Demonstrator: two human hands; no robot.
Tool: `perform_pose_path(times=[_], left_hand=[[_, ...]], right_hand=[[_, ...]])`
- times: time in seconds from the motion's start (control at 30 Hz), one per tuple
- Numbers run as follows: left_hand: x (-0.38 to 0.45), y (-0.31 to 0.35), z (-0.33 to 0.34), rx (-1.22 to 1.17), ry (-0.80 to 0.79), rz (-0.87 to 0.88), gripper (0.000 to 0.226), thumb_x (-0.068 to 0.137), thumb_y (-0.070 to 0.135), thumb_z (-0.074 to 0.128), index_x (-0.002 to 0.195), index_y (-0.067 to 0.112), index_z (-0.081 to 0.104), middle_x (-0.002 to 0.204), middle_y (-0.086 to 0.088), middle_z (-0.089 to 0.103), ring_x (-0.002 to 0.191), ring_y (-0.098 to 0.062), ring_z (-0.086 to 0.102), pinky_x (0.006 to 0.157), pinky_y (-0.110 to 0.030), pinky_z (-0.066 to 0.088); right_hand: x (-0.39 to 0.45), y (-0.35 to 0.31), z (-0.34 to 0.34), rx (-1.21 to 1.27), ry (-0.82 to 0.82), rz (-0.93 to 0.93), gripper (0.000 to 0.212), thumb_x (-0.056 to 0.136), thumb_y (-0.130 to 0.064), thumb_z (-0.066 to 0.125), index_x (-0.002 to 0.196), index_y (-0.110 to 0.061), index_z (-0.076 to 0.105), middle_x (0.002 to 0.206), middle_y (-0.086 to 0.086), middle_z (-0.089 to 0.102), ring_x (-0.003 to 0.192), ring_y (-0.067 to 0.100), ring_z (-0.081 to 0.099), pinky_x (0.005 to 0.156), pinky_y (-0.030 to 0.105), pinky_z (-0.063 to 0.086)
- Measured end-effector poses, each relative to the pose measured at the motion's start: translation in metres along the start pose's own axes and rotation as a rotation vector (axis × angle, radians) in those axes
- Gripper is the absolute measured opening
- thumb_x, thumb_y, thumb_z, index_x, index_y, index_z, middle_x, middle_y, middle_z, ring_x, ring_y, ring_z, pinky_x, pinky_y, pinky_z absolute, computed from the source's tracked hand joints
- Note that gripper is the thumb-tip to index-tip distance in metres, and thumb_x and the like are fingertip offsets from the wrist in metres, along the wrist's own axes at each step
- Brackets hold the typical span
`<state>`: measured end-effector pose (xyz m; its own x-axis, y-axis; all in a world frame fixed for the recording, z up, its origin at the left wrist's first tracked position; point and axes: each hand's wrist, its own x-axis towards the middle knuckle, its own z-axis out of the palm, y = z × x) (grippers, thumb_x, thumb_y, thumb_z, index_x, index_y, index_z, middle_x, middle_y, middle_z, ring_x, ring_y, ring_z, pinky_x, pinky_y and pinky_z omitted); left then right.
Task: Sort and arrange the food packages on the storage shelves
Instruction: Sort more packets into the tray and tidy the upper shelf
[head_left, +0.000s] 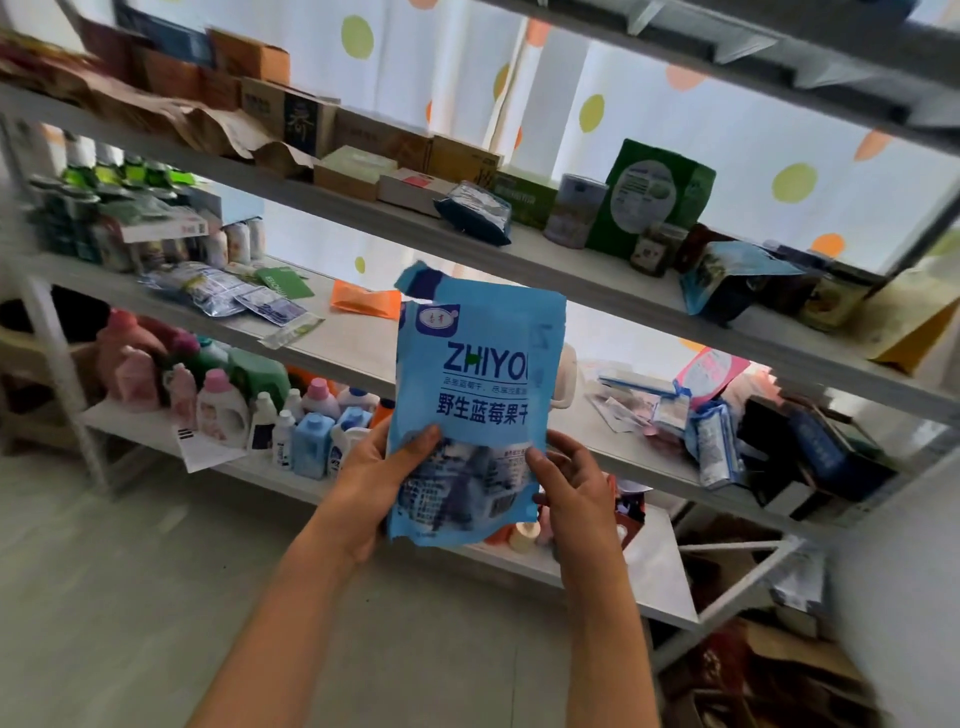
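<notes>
While both hands keep it raised in front of the shelving, the blue pouch stands upright with its long axis running top to bottom, printed face toward the person and its torn top edge pointing up, tipped slightly to the left. It is a flat, flexible bag of glossy, crinkled film, lettered "ZHIYO" in dark blue above a row of Chinese characters. The left hand grips the lower left edge, thumb pressed across the front and fingers curled behind. The right hand pinches the lower right edge, thumb on the front, fingers tucked round the back.

Behind the pouch, the white shelf rack has flat pale boards on a metal frame. Its upper board carries cardboard boxes, a round tin and a tall green packet standing upright, with a second blue pouch slumped to the right. The middle board holds flat sachets and an orange packet lying down. Lower left, plastic bottles in pink, white, blue and green stand crowded together.
</notes>
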<state>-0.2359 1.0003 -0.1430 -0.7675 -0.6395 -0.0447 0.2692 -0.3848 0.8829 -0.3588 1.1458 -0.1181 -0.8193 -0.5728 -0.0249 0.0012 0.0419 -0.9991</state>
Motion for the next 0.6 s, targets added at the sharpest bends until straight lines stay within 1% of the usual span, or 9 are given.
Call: perform_pose_path(times=[0.1, 0.2, 0.27, 0.3, 0.33, 0.4, 0.43, 0.53, 0.6], left_hand=[[-0.003, 0.0, 0.002, 0.058, 0.028, 0.041, 0.042, 0.084, 0.034, 0.065, 0.122, 0.018, 0.061, 0.111, -0.006, 0.074, 0.099, -0.027, 0.073, 0.081, -0.045, 0.06], [-0.007, -0.001, 0.008, 0.124, 0.045, 0.081, 0.031, 0.086, 0.04, 0.06, 0.114, 0.026, 0.063, 0.106, 0.001, 0.076, 0.093, -0.019, 0.074, 0.072, -0.033, 0.061], [-0.01, -0.002, 0.011, 0.144, 0.047, 0.088, 0.025, 0.091, 0.042, 0.055, 0.11, 0.03, 0.063, 0.103, 0.006, 0.076, 0.09, -0.013, 0.074, 0.068, -0.028, 0.06], [-0.012, -0.003, 0.012, 0.164, 0.048, 0.087, 0.022, 0.093, 0.044, 0.053, 0.109, 0.032, 0.063, 0.101, 0.009, 0.076, 0.09, -0.012, 0.073, 0.069, -0.029, 0.06], [-0.013, -0.004, 0.012, 0.187, 0.044, 0.091, 0.022, 0.093, 0.047, 0.051, 0.108, 0.035, 0.063, 0.1, 0.012, 0.076, 0.093, -0.011, 0.072, 0.074, -0.033, 0.059], [-0.013, -0.008, 0.013, 0.24, 0.032, 0.098, 0.024, 0.089, 0.053, 0.05, 0.107, 0.042, 0.062, 0.101, 0.016, 0.074, 0.1, -0.012, 0.069, 0.085, -0.04, 0.056], [-0.013, -0.009, 0.013, 0.265, 0.035, 0.106, 0.023, 0.088, 0.053, 0.05, 0.106, 0.043, 0.062, 0.1, 0.019, 0.073, 0.102, -0.009, 0.066, 0.086, -0.038, 0.055], [-0.014, -0.013, 0.017, 0.325, 0.042, 0.15, 0.013, 0.095, 0.041, 0.05, 0.105, 0.044, 0.059, 0.103, 0.019, 0.068, 0.099, 0.001, 0.06, 0.075, -0.022, 0.051], [-0.014, -0.014, 0.018, 0.402, 0.064, 0.162, 0.015, 0.1, 0.03, 0.049, 0.099, 0.043, 0.057, 0.102, 0.02, 0.063, 0.096, 0.004, 0.056, 0.07, -0.018, 0.044]], right_hand=[[-0.004, -0.001, 0.001, -0.019, 0.045, -0.001, 0.02, 0.103, -0.026, 0.053, 0.123, -0.028, 0.057, 0.107, -0.003, 0.068, 0.092, 0.011, 0.067, 0.051, 0.015, 0.051], [-0.006, -0.001, 0.0, -0.006, 0.065, 0.003, 0.014, 0.104, -0.022, 0.052, 0.11, -0.031, 0.061, 0.106, -0.003, 0.069, 0.093, 0.01, 0.067, 0.051, 0.015, 0.052], [-0.006, 0.002, -0.002, -0.005, 0.115, -0.003, 0.013, 0.103, -0.021, 0.054, 0.103, -0.028, 0.064, 0.106, -0.001, 0.071, 0.089, 0.01, 0.068, 0.051, 0.016, 0.053], [-0.006, 0.005, -0.004, 0.001, 0.144, -0.006, 0.012, 0.103, -0.019, 0.055, 0.101, -0.026, 0.065, 0.104, -0.001, 0.071, 0.085, 0.009, 0.069, 0.051, 0.016, 0.053], [-0.005, 0.008, -0.006, 0.008, 0.168, -0.008, 0.013, 0.103, -0.018, 0.055, 0.098, -0.024, 0.065, 0.102, -0.001, 0.072, 0.082, 0.008, 0.069, 0.052, 0.016, 0.053], [-0.005, 0.016, -0.01, 0.019, 0.21, -0.003, 0.016, 0.102, -0.014, 0.056, 0.094, -0.024, 0.066, 0.098, -0.002, 0.072, 0.081, 0.007, 0.068, 0.059, 0.018, 0.055], [-0.005, 0.019, -0.012, 0.032, 0.224, 0.006, 0.017, 0.101, -0.012, 0.057, 0.093, -0.023, 0.066, 0.096, -0.003, 0.072, 0.083, 0.007, 0.068, 0.062, 0.018, 0.056], [-0.005, 0.027, -0.022, 0.077, 0.271, 0.02, 0.016, 0.1, -0.009, 0.059, 0.094, -0.02, 0.068, 0.098, 0.002, 0.074, 0.089, 0.014, 0.07, 0.063, 0.017, 0.055], [-0.005, 0.033, -0.028, 0.077, 0.301, 0.015, 0.013, 0.099, -0.01, 0.06, 0.095, -0.018, 0.07, 0.103, 0.005, 0.075, 0.098, 0.018, 0.071, 0.073, 0.022, 0.057]])
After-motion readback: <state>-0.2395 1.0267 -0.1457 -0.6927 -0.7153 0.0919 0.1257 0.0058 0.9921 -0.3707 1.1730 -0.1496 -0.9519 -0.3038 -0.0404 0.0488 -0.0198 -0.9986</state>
